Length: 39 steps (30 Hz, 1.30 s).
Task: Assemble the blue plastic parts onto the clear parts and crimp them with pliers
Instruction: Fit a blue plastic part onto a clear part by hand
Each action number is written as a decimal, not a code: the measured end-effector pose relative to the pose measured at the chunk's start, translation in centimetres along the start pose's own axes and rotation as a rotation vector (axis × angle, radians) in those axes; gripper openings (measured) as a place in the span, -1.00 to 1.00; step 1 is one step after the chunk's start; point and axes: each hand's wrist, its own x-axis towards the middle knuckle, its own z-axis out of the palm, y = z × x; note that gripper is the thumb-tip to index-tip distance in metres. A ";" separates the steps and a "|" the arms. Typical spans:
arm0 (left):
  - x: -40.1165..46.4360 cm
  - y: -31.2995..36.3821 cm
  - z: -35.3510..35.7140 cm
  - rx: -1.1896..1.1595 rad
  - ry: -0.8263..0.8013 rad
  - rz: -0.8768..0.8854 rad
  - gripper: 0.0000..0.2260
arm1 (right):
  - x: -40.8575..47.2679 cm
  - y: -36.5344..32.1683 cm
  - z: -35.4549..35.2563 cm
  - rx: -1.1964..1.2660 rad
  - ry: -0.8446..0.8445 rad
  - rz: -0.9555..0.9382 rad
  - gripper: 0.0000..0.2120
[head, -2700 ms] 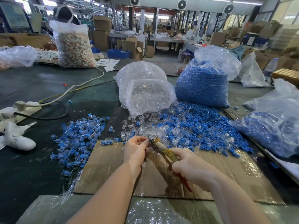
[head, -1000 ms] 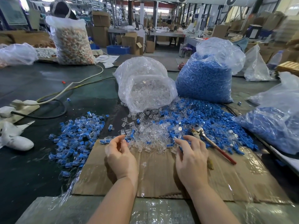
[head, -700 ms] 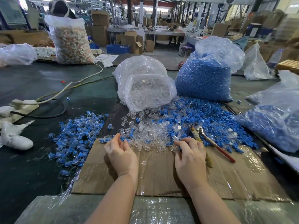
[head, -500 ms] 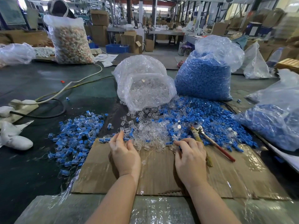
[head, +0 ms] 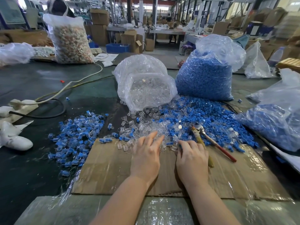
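Two big bags stood at the back of the bench (head: 40, 82): the bag of blue parts (head: 204, 75) on the right and, beside it, the bag of clear parts (head: 144, 90), its mouth spilling onto the cardboard sheet (head: 113, 169). In front lay the loose blue parts (head: 203, 116) and loose clear parts (head: 146, 127), mixed where they met, with the pile of assembled pieces (head: 76, 137) well apart to the left. The pliers (head: 211, 142), gripped in the right hand a few seconds earlier, now lay on the blue heap and cardboard just beside that hand, so crimping had paused and picking of fresh parts had probably begun. The left hand (head: 146, 153) had slid rightward from the cardboard's left edge and reached, fingers spread and straight, into the clear parts. The right hand (head: 192, 156) sat with fingers curled at the pile's edge; whether it pinched a piece I could not tell. Behind, a factory hall showed cartons, tables and more bags.
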 end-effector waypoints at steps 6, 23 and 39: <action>0.1 -0.1 0.1 -0.016 -0.017 0.060 -0.70 | 0.0 0.3 0.1 0.052 -0.133 0.008 -0.80; 0.2 -0.1 -0.1 -0.116 0.044 -0.035 -0.78 | 0.8 -0.2 0.4 0.036 -0.182 -0.017 -0.89; 2.8 2.5 -0.1 0.041 -0.173 -0.038 -0.79 | 0.4 0.3 0.2 0.087 -0.182 0.001 -0.89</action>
